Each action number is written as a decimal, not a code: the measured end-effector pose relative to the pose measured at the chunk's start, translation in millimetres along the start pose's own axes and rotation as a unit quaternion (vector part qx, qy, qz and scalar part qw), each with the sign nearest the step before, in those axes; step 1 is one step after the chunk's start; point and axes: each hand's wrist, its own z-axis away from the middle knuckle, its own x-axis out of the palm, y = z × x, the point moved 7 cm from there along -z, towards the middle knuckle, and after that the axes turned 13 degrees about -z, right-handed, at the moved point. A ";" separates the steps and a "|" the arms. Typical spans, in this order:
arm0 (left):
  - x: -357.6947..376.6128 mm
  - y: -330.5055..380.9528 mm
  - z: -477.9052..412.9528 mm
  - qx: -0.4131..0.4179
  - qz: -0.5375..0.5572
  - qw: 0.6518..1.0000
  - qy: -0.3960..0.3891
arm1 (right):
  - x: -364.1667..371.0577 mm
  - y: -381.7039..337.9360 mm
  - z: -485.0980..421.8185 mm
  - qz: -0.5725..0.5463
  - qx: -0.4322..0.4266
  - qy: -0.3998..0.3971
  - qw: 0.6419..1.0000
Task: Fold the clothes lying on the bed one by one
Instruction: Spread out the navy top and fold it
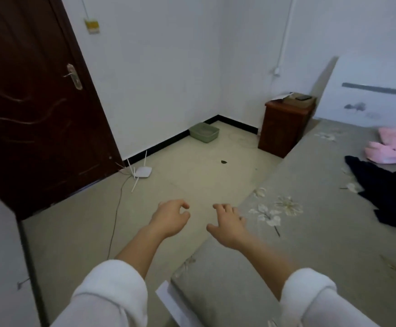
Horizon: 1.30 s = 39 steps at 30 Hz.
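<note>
A bed (322, 232) with a grey flower-print sheet fills the right side of the head view. A dark navy garment (385, 192) lies crumpled on it at the right. Beyond it, near the white headboard, lies a pink garment (392, 149). My left hand (172, 218) hovers over the floor just left of the bed's edge, fingers apart and curled, holding nothing. My right hand (229, 224) hovers over the bed's near left edge, fingers spread, also empty. Both hands are well apart from the two garments. White sleeves cover both forearms.
A dark wooden door (34, 102) stands at the left. A white router (142, 172) with its cable lies on the floor by the door. A green basin (204, 132) sits in the far corner. A brown nightstand (284, 126) stands beside the headboard (369, 90).
</note>
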 end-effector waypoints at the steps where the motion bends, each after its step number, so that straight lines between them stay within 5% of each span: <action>1: -7.2 -11.3 -21.1 -0.004 -0.002 1.000 0.000 | 4.8 -12.1 -23.7 -0.002 -0.002 0.001 1.000; 12: -87.9 -125.5 -196.5 -0.019 -0.011 1.000 0.012 | 30.8 -121.2 -222.7 0.019 0.013 0.017 1.000; 23: -142.6 -196.2 -357.4 0.061 -0.053 0.997 0.007 | 46.8 -183.2 -357.8 -0.028 0.070 0.089 0.993; 29: -134.3 -141.1 -431.5 0.158 -0.069 0.985 -0.012 | 14.9 -152.0 -380.5 -0.025 0.137 0.140 0.980; 39: -62.7 59.9 -558.4 0.338 -0.089 0.936 -0.041 | -105.0 -9.3 -431.7 -0.014 0.278 0.255 0.926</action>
